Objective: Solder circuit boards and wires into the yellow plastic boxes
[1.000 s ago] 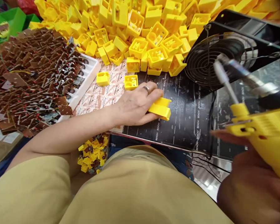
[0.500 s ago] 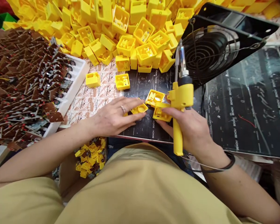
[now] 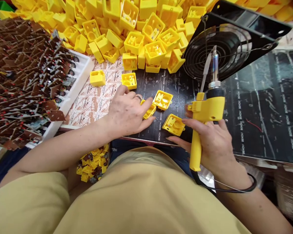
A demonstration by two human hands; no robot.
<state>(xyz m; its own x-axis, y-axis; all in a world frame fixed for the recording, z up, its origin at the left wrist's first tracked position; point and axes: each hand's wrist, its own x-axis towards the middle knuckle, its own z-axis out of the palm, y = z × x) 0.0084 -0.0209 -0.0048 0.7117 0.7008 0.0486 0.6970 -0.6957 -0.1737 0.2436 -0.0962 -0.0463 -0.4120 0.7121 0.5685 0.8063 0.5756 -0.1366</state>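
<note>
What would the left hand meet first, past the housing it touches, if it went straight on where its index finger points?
Likely the open yellow plastic housing just beyond the left hand; the gap looks slight, though depth is unclear from one view.

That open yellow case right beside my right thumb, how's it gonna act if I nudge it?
The yellow case looks like thin-walled molded plastic, so it's probably stiff and fairly light. Lying broad and low, open side up, it seems likelier to slide than tip or roll. The black surface looks glossy, so it may skid easily.
</note>
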